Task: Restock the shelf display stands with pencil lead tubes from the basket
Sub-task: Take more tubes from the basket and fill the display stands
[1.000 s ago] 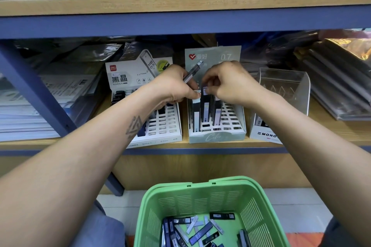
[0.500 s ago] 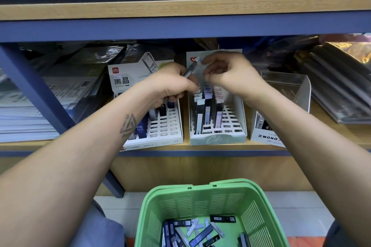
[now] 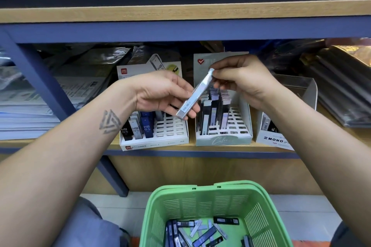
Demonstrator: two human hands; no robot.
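A pale blue-grey lead tube (image 3: 195, 94) is held slanted between both hands in front of the shelf. My left hand (image 3: 162, 94) grips its lower end; my right hand (image 3: 239, 78) pinches its top cap. Behind it stands the grey-green display stand (image 3: 223, 140) with several upright tubes in its rear slots. To its left, the white stand (image 3: 154, 142) holds a few HB 0.5 tubes on its left side. The green basket (image 3: 208, 192) sits below, with several loose tubes (image 3: 200, 232) on its bottom.
A white MONO stand (image 3: 275, 140) sits at the right of the shelf, with a clear holder (image 3: 305, 90) behind it. Paper stacks (image 3: 26, 110) fill the left, dark plastic-wrapped folders (image 3: 341, 86) the right. A blue upright post (image 3: 40, 78) slants at left; a wooden shelf (image 3: 180, 14) overhangs.
My right hand left the tubes in the grey-green stand and rose to the tube in my left hand, now pinching its top. Both hands moved toward me; the tube is plainly in view.
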